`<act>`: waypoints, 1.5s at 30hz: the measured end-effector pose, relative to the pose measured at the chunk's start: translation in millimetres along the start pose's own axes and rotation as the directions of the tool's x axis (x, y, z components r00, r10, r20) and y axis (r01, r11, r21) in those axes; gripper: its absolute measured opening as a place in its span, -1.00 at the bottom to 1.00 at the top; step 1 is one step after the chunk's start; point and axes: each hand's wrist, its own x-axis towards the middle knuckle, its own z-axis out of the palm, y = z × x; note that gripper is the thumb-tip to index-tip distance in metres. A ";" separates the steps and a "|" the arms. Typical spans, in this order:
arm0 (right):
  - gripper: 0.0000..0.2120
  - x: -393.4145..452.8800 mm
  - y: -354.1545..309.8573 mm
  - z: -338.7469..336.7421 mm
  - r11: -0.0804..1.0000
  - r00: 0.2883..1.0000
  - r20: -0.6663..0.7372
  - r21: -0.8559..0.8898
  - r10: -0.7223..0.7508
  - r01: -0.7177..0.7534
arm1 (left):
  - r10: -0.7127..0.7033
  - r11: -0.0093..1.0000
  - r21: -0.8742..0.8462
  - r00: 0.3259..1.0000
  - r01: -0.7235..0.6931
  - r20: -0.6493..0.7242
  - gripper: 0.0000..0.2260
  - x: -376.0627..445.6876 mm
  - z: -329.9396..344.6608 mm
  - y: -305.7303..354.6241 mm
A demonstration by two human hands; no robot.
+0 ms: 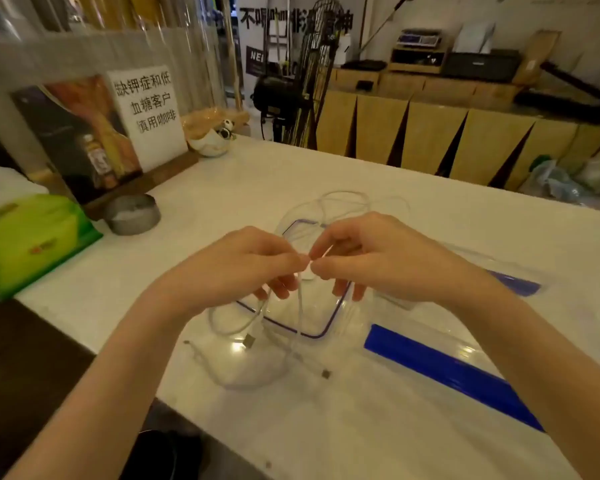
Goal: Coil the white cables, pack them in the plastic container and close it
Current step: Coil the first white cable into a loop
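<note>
Two bare hands meet above the middle of the white surface (378,427), fingertips almost touching. The left hand (243,268) and the right hand (378,258) each pinch a thin white cable (300,306) between thumb and forefinger, so both sets of fingers are closed on it, while the other fingers curl loosely beneath. From the pinch the cable drops in strands toward the surface, and a loop of it curves out to the left below the left wrist. One metal plug (248,340) hangs at the near edge of the clear plastic container (321,332), and a second plug (325,374) lies on the surface just in front of it. More white cable lies in loose loops (347,199) beyond the hands, at the far end of the container. The container stands open directly below the hands, with a dark blue line around its rim; whether any cable already lies inside it is hard to tell through the clear walls. Its clear lid (465,368), with blue clip strips, lies flat on the surface to the right, just beside the container. To the left, near the surface's edge, sit a green tissue pack (32,240) and a small round metal tin (132,214), with a printed sign in a wooden stand (146,116) behind them.
</note>
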 end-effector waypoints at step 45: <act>-0.69 -3.0 7.3 -50.0 0.810 0.769 -0.635 0.486 0.069 0.329 | 0.527 0.675 -0.684 0.829 -0.276 0.186 -0.78 11.8 4.4 56.7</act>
